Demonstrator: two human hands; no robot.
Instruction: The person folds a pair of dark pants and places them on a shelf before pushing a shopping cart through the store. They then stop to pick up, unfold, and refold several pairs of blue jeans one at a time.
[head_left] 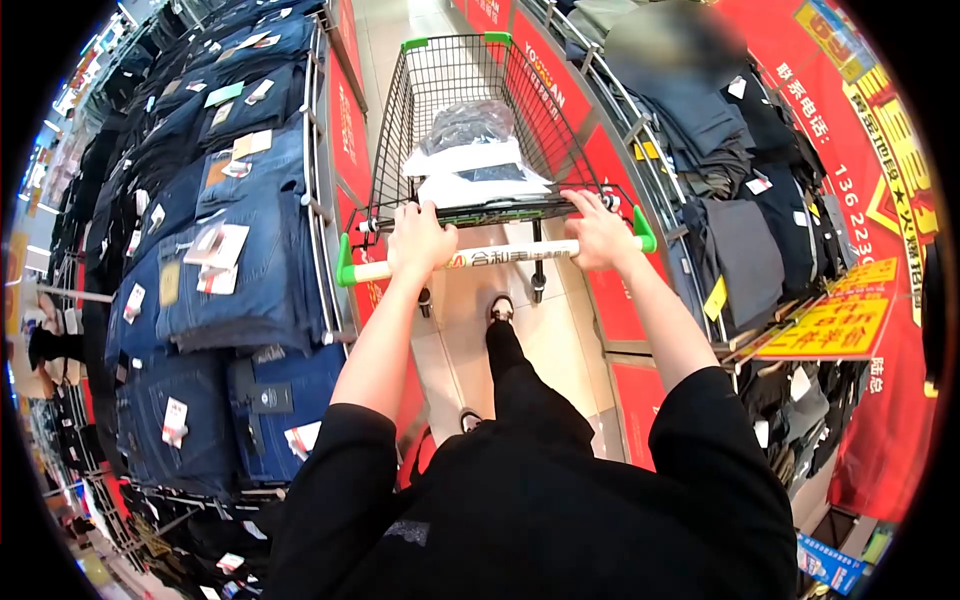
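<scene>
The left hand (418, 238) and right hand (600, 232) clench the handle (500, 256) wide apart for steady steering, the cart (400, 130) at 12 o'clock carrying what seem bagged clothes (470, 160), jeans (240, 230) at 9 o'clock.

Head-worn view, forward and down

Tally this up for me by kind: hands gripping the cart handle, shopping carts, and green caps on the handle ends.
Hands on the handle: 2 (left hand, right hand)
Shopping cart: 1
Green end caps: 2
Total: 5
</scene>
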